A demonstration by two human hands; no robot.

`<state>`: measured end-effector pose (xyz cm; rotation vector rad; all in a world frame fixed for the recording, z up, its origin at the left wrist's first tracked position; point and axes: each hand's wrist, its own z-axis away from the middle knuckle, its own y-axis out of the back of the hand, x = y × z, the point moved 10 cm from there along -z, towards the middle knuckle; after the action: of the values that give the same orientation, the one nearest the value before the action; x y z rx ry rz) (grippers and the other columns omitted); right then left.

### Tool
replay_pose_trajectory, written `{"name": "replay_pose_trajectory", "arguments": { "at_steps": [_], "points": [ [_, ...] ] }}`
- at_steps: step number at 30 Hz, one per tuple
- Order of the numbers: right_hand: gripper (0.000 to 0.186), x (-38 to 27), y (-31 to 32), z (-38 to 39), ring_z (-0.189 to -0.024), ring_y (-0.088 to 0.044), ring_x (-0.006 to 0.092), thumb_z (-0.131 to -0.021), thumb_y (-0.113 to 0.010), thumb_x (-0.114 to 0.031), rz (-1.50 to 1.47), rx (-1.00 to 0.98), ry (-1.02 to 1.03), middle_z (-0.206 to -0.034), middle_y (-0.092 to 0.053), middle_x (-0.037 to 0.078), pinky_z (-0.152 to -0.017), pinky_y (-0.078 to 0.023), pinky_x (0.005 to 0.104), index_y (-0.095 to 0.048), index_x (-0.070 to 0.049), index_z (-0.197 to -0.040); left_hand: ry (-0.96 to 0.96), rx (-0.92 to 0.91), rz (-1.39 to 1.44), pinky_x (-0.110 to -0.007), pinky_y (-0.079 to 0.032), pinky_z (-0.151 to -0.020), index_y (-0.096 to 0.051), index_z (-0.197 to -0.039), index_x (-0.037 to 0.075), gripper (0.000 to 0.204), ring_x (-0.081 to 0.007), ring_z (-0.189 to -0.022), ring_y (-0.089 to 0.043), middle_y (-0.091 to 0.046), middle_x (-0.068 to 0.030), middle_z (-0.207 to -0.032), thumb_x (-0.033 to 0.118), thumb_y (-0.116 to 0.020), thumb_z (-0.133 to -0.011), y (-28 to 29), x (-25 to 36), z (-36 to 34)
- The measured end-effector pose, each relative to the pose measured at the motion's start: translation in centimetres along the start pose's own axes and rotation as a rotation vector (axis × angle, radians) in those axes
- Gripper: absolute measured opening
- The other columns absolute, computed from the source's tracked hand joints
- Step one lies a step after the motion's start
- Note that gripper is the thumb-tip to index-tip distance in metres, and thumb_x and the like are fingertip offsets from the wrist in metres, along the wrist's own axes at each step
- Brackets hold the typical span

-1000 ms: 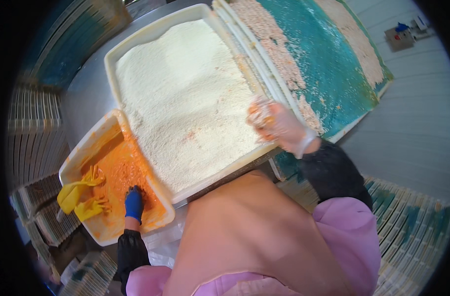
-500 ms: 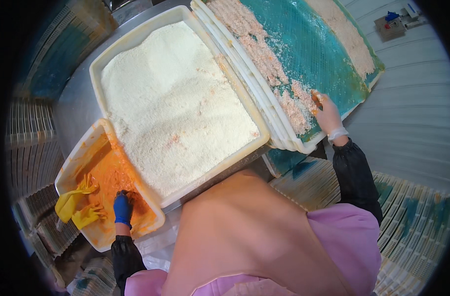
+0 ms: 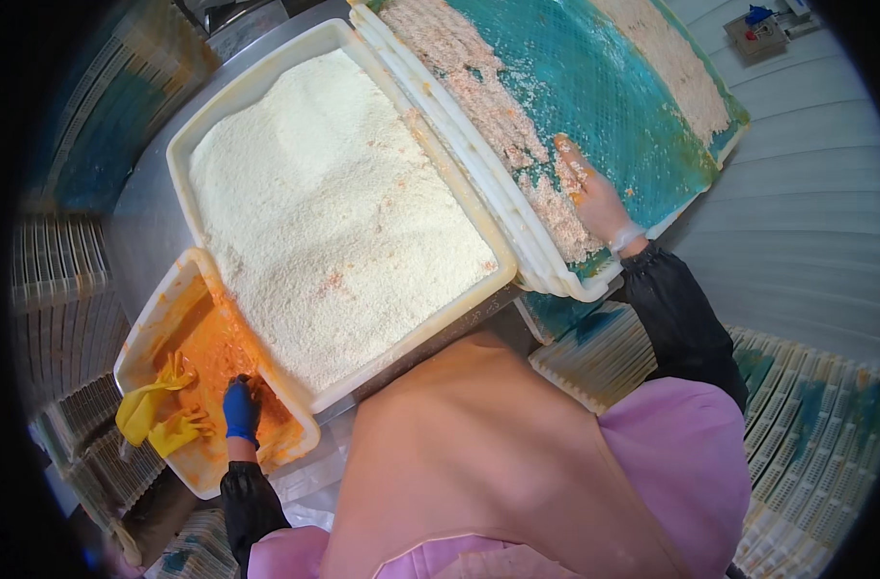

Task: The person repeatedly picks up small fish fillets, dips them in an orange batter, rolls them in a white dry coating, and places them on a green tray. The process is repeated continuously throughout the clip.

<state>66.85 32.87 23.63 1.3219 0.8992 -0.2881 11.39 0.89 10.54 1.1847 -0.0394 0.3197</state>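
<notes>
Head view: at near left, the blue-gloved left hand dips into orange mix, fingertips hidden, so its grip cannot be told. At right, the clear-gloved right hand, fingers loosely stretched, gripping nothing visible, meets crumbed bits on a green tray. Light, low fingers would likely keep the row even.

No words or numbers can be read here. A few small pale marks show on the dark front edge just under the big white tub, near its right corner, but they are too faint and tiny to make out.
</notes>
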Motion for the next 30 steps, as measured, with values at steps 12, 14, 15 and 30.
{"name": "replay_pose_trajectory", "arguments": {
  "at_steps": [12, 14, 15, 30],
  "points": [
    [0.072, -2.4, -0.3, 2.6, -0.134, -0.013, 0.0188, -0.075, -0.040, 0.011, -0.162, -0.284, -0.018, -0.147, -0.014, 0.010, -0.107, -0.011, 0.0275, -0.014, -0.005, -0.140, 0.053, -0.002, 0.064, -0.039, -0.047, -0.069, -0.065, -0.089, 0.009, 0.020, -0.0325, -0.082, -0.056, -0.060, -0.0133, -0.088, 0.007, -0.059, -0.070, -1.5, -1.7, 1.0],
    [0.074, -2.8, -0.7, 3.3, -0.135, -0.010, 0.0189, -0.075, -0.042, 0.010, -0.090, -0.339, -0.035, -0.147, -0.010, 0.009, -0.107, -0.009, 0.0274, -0.011, -0.006, -0.141, 0.031, 0.020, 0.063, -0.039, -0.047, -0.069, -0.065, -0.088, 0.009, 0.020, -0.0325, -0.083, -0.056, -0.060, -0.0133, -0.089, 0.006, -0.059, -0.070, -1.1, -1.5, 1.2],
    [0.074, -2.9, -0.8, 3.2, -0.135, -0.010, 0.0188, -0.077, -0.043, 0.009, -0.058, -0.356, 0.005, -0.147, -0.010, 0.009, -0.107, -0.009, 0.0272, -0.010, -0.006, -0.141, 0.045, 0.013, 0.063, -0.039, -0.047, -0.069, -0.065, -0.088, 0.009, 0.020, -0.0325, -0.083, -0.056, -0.060, -0.0133, -0.089, 0.006, -0.059, -0.069, -1.4, -1.9, 1.3],
    [0.071, -0.8, 1.0, 4.3, -0.128, -0.027, 0.0190, -0.080, -0.058, -0.005, -0.516, -0.272, -0.291, -0.141, -0.026, 0.010, -0.102, -0.024, 0.0297, -0.019, -0.007, -0.139, 0.127, 0.044, 0.199, -0.037, -0.046, -0.066, -0.065, -0.084, 0.005, 0.012, -0.0323, -0.079, -0.056, -0.059, -0.0153, -0.084, 0.009, -0.059, -0.073, -1.4, -3.1, 0.6]
  ]
}}
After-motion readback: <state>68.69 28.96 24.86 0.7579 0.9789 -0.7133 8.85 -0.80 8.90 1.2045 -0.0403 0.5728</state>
